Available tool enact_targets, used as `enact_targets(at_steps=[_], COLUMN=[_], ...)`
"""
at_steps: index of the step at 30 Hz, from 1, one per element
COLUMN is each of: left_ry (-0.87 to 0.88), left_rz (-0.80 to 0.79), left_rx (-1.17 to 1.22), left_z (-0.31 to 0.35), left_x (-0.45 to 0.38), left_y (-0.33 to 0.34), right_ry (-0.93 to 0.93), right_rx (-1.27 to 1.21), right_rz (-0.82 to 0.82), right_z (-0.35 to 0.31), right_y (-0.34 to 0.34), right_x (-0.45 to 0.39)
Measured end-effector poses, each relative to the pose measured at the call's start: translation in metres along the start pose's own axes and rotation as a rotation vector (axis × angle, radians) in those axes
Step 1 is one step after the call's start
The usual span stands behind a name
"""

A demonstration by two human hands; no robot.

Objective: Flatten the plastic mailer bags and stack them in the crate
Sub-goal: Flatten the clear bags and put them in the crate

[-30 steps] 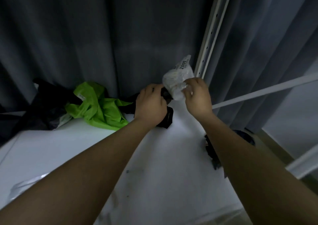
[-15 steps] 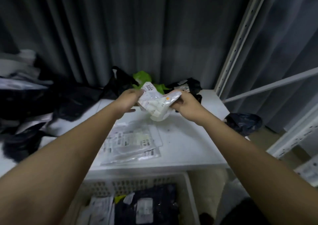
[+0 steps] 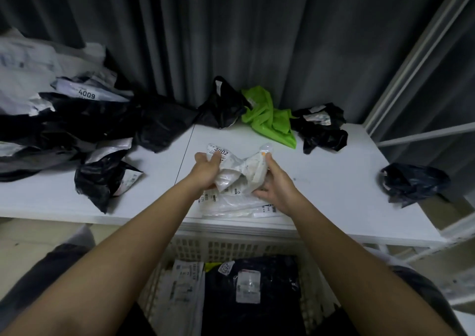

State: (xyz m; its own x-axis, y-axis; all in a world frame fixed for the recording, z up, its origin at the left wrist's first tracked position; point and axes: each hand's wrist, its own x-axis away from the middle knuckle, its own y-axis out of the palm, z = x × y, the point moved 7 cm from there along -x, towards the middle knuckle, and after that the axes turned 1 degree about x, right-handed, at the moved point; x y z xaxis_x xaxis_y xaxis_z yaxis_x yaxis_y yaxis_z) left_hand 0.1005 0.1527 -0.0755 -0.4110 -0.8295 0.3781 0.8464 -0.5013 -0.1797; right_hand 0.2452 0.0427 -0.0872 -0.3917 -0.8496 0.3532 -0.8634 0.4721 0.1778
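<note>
A crumpled white mailer bag (image 3: 240,170) with a "3002" label is held over the white table (image 3: 334,202). My left hand (image 3: 205,171) grips its left end and my right hand (image 3: 276,186) grips its right end. Under it, flattened clear and white mailers (image 3: 236,206) lie at the table's front edge. Below the table stands a white slatted crate (image 3: 231,248) holding flat bags, a black one (image 3: 257,297) on the right and white ones (image 3: 180,292) on the left.
Crumpled black and white bags (image 3: 77,125) pile up at the table's left. A lime green bag (image 3: 270,119) and black bags (image 3: 321,130) lie at the back. Another black bag (image 3: 411,181) sits at the right edge, by a white shelf post (image 3: 411,60).
I carried the white bag from the back corner toward the table's front. It now hangs low over the flat mailers, gripped by both hands. The camera tilted down, showing the crate.
</note>
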Motion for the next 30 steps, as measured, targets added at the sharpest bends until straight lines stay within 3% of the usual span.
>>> enact_targets(at_steps=[8, 22, 30], left_ry=[-0.013, 0.117, 0.134], left_rz=[-0.105, 0.017, 0.114], left_rx=[0.133, 0.047, 0.079], left_z=[-0.021, -0.036, -0.038], left_x=[-0.02, -0.032, -0.033], left_y=[0.006, 0.008, 0.001], right_ry=[-0.012, 0.0, -0.181], right_rx=[0.102, 0.456, 0.469], right_rz=[0.15, 0.18, 0.303], right_z=[0.018, 0.027, 0.014], right_y=[0.002, -0.007, -0.016], right_x=[-0.026, -0.044, -0.035])
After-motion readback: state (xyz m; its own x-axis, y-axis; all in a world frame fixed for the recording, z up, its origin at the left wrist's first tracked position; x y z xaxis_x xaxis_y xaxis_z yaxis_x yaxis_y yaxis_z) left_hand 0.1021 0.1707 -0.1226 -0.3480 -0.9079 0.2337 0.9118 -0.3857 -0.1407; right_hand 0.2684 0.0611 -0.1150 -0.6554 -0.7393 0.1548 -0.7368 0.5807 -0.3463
